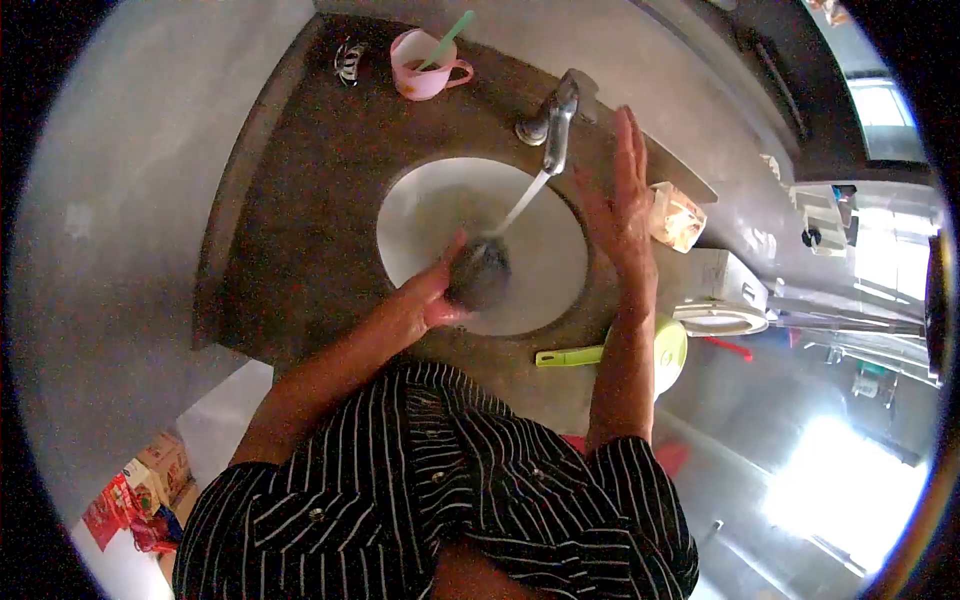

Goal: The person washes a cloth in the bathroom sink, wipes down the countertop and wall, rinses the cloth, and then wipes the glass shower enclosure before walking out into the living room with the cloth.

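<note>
A pink cup (412, 80) with a green stick (447, 38) stands on the brown counter (300, 190). The left hand (430, 292), fingers curled, holds a dark round thing (482, 273), perhaps a scrubber, in the white sink (410, 215), under water from the tap (560, 125). The right hand (622, 215) is empty, fingers straight, near the tap.

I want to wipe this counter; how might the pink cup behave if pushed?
The pink cup stands upright, so it would probably slide rather than roll. The green stick poking past its rim may swing or rattle.
</note>
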{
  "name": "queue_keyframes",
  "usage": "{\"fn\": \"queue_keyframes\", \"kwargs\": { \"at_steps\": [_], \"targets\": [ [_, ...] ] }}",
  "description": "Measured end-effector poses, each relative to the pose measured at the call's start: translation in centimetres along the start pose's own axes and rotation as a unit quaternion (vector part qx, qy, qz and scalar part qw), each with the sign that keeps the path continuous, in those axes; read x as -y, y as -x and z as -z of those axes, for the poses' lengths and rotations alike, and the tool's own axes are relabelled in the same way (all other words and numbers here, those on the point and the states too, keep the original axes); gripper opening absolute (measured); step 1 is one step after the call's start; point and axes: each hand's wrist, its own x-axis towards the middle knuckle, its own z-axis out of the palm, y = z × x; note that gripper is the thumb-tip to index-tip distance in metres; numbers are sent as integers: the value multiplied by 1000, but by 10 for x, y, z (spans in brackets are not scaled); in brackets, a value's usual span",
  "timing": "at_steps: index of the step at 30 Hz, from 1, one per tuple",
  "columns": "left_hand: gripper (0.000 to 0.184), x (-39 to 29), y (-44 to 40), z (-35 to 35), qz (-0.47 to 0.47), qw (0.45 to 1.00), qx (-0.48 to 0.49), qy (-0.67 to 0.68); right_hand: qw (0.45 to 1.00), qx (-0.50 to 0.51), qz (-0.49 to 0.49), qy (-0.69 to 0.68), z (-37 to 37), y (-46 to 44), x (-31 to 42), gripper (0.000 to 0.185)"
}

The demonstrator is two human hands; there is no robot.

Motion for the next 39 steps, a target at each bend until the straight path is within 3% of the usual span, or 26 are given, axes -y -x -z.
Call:
{"fn": "queue_keyframes", "kwargs": {
  "at_steps": [3, 4, 6, 8, 10, 11, 13, 14, 15, 16, 17, 18, 23, 26, 27, 29, 31, 33, 35, 39],
  "targets": [
    [54, -3, 5, 1, -17, 1000, 0, -10, 999, 29, 10, -33, -21, -3, -13, 61],
    [53, -2, 10, -1, -32, 999, -6, -16, 999, 16, 46, 19, -26, 1, -16, 57],
    [49, 2, 36, -24, -105, 993, 27, -51, 999, 46, 24, 1, -32, 19, -9, 55],
    [46, -1, 42, -28, -128, 990, -1, -59, 998, 55, 8, -21, -41, 44, -16, 54],
    [43, -14, 36, -23, -110, 989, -92, -37, 976, 13, -161, -146, -62, 81, -26, 54],
    [43, -17, 36, -22, -110, 989, -90, -42, 948, -9, -243, -207, -78, 104, -33, 53],
    [44, -22, 37, -22, -104, 989, -87, -52, 873, 57, -327, -356, -132, 171, -78, 48],
    [42, -24, 37, -21, -100, 991, -68, -51, 924, 137, -303, -189, -149, 189, -82, 43],
    [40, -28, 39, -20, -95, 993, -51, -51, 939, 212, -269, -17, -165, 207, -86, 39],
    [38, -31, 41, -20, -89, 994, -36, -51, 964, 204, -172, 19, -178, 226, -104, 35],
    [36, -33, 43, -20, -84, 995, -21, -50, 962, 224, -151, 49, -187, 233, -116, 31],
    [38, -33, 47, -27, -117, 988, -80, -61, 953, 252, -152, 73, -192, 230, -126, 27],
    [37, -41, 71, -51, -137, 987, -70, -42, 939, 293, -122, 135, -149, 173, -152, 7],
    [36, -37, 74, -62, -142, 989, -37, -38, 947, 259, 11, 190, -122, 158, -168, 7],
    [36, -35, 74, -63, -137, 989, -37, -35, 892, 334, 124, 279, -116, 163, -171, 4],
    [37, -35, 74, -66, -132, 990, -35, -34, 707, 449, 341, 427, -107, 167, -169, 6],
    [38, -32, 74, -69, -131, 990, -8, -45, 733, 536, 214, 361, -88, 174, -136, 11],
    [39, -30, 74, -74, -132, 990, 0, -50, 747, 531, 184, 355, -62, 190, -71, 22],
    [40, -29, 74, -81, -137, 989, -14, -49, 789, 486, 221, 305, -73, 198, -34, 32],
    [42, -30, 67, -91, -141, 989, -10, -39, 876, 441, 197, -23, -125, 196, 2, 40]
  ]
}}
